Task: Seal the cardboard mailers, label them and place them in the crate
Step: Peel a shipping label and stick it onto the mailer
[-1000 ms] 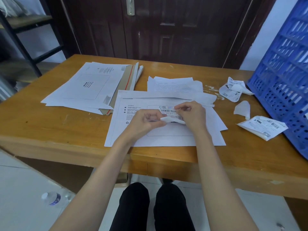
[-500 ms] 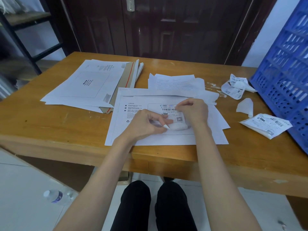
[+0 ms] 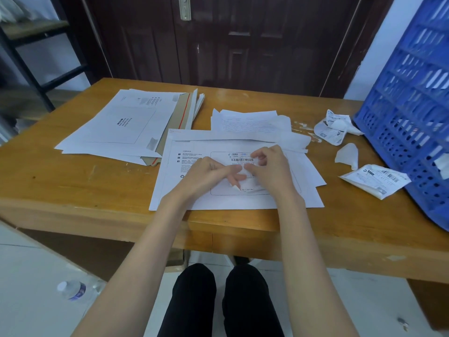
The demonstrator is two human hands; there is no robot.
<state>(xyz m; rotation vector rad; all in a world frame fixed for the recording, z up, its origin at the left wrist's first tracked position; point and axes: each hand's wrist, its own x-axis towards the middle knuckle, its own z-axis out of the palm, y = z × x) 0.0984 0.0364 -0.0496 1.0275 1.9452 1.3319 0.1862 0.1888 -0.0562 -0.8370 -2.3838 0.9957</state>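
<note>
I note a white mailer (image 3: 218, 198) lying flat at frame centre, its barcode label (image 3: 241, 159) partly applied. My left hand (image 3: 209, 175) pinches the curled backing; my right hand (image 3: 269, 169) pinches the label. Spare mailers (image 3: 116, 125) lie upper left, the blue crate (image 3: 413, 117) right, on the worktop (image 3: 73, 186).

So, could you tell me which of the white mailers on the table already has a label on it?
The mailer at the near edge, under both hands, has a barcode label in its printed frame; the stack at the back left has none.
</note>
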